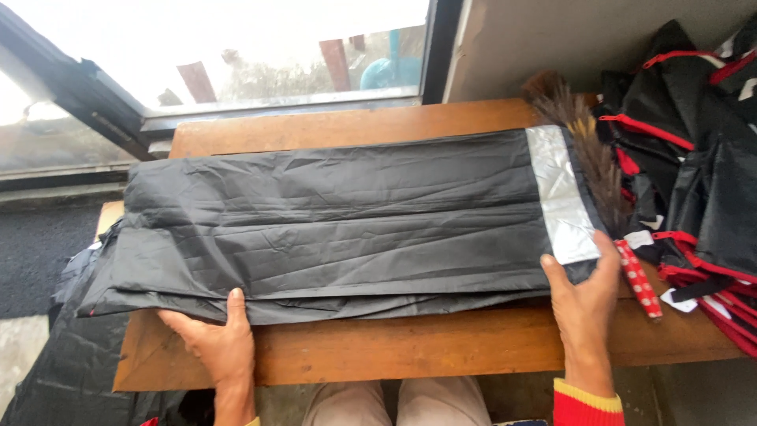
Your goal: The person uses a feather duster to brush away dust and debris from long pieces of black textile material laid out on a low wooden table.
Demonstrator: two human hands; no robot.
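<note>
Both hands (213, 343) (587, 296) grip the black folded garment's (331, 221) near edge on the table (410, 343)

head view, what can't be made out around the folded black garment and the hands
- Left hand: fingers hidden under the folded black garment; only the thumb shows on top.
- Right hand: fingertips hidden by the garment's end near the silver band.
- Garment's underside: hidden against the wooden table.
- Black and red pile: cut off by the right edge.

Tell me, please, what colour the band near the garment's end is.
Reflective silver band, clearest in the head view.
</note>
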